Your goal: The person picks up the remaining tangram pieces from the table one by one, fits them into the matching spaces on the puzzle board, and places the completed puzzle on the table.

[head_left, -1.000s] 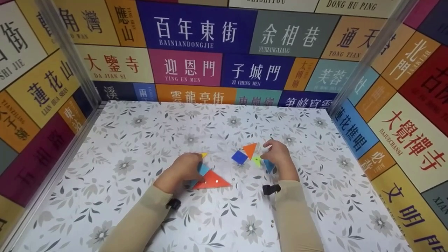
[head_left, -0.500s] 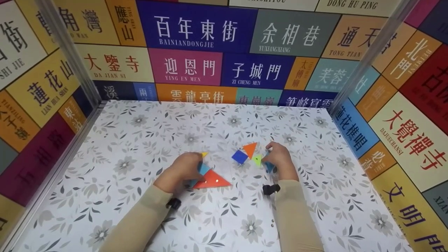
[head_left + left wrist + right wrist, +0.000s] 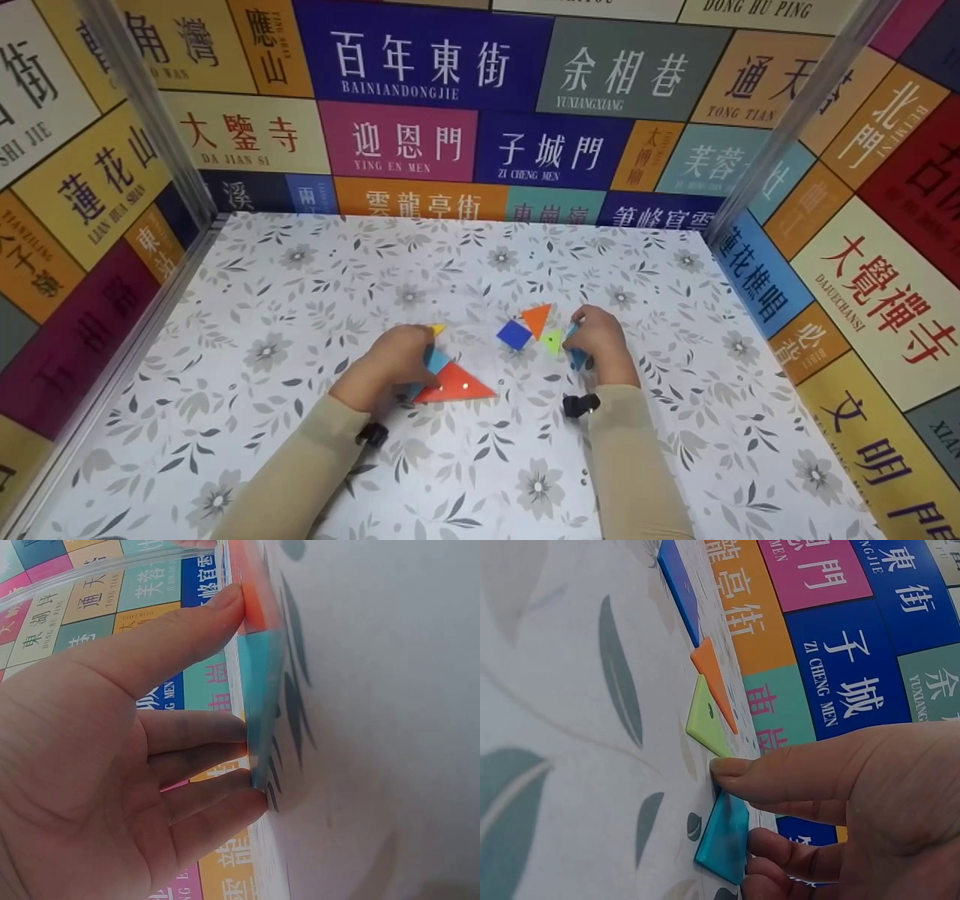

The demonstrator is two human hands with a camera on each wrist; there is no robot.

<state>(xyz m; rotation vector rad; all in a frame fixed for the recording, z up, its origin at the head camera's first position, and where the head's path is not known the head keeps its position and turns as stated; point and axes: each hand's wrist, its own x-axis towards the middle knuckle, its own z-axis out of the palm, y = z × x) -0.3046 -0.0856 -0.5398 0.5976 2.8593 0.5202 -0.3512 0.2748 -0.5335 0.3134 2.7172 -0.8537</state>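
Teal plastic piece (image 3: 724, 836): under right hand (image 3: 604, 337), thumb and curled fingers pinching it; can't tell if lifted off tabletop (image 3: 697, 360). Go gently imo: lime-green plastic triangle (image 3: 553, 344) just beside, nine-to-ten o'clock. Toward eight-to-nine: left hand (image 3: 391, 361), fingers fairly straight, thumb spread onto red plastic triangle (image 3: 457, 382). Light pressure's plenty.
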